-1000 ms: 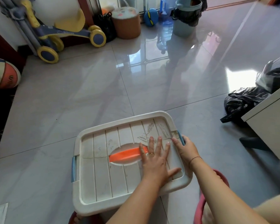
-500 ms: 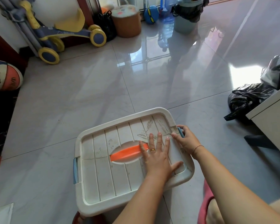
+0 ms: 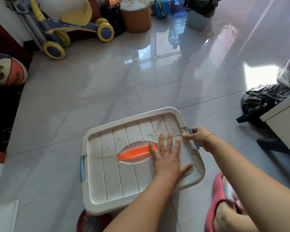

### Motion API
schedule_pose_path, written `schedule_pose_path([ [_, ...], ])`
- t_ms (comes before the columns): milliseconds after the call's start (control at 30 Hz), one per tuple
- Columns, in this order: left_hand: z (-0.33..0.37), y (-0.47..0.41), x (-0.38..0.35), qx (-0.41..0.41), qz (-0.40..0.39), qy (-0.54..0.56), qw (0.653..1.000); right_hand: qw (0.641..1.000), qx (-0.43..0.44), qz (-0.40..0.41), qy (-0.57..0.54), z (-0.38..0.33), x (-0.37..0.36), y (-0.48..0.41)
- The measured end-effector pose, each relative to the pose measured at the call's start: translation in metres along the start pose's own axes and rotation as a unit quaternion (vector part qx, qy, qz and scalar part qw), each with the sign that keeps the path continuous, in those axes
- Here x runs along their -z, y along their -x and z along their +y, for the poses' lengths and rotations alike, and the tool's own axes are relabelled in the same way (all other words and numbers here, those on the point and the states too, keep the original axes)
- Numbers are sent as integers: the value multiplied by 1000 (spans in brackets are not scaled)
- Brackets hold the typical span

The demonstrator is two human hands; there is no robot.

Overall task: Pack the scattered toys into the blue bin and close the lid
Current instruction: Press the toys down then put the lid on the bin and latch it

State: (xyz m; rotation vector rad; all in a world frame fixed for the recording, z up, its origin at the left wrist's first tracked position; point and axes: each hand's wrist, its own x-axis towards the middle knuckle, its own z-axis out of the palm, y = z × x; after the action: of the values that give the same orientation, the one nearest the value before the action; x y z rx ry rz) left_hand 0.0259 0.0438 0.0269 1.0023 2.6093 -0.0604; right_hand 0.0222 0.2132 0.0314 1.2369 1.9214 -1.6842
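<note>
On the lid (image 3: 117,173), left hand (image 3: 167,158) stays flat, right hand (image 3: 197,136) still grips the latch (image 3: 197,145).

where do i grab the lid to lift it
The orange handle at the centre of the lid, from straight above: it bridges an oval recess, which likely leaves finger room beside it. The left hand lies flat over its right end; the right hand grips the right latch.
</note>
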Motion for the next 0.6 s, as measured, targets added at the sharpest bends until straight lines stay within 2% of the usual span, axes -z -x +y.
schedule_pose_path([
  [267, 1, 0, 3, 3, -10, -3, 1000, 996, 16, 81, 17, -4, -6, 3],
  [333, 1, 0, 3, 3, -9, -1, 1000, 990, 22, 108, 94, -8, -12, 6],
  [400, 1, 1, 2, 1, -7, 3, 1000, 968, 44, 135, 207, -9, -17, 7],
  [433, 1, 1, 1, 0, -5, 5, 1000, 963, 57, 142, 221, -9, -19, 9],
  [467, 1, 1, 0, -1, -3, 8, 1000, 973, 63, 128, 184, -5, -16, 10],
  [533, -1, 2, -1, -7, -3, 16, 1000, 997, 32, 54, -40, 5, -3, 16],
  [567, -1, 1, -1, -9, -4, 18, 1000, 989, 3, 15, -146, 11, 3, 21],
  [600, -2, 1, -1, -10, -4, 19, 1000, 982, -23, -10, -188, 17, 7, 25],
])
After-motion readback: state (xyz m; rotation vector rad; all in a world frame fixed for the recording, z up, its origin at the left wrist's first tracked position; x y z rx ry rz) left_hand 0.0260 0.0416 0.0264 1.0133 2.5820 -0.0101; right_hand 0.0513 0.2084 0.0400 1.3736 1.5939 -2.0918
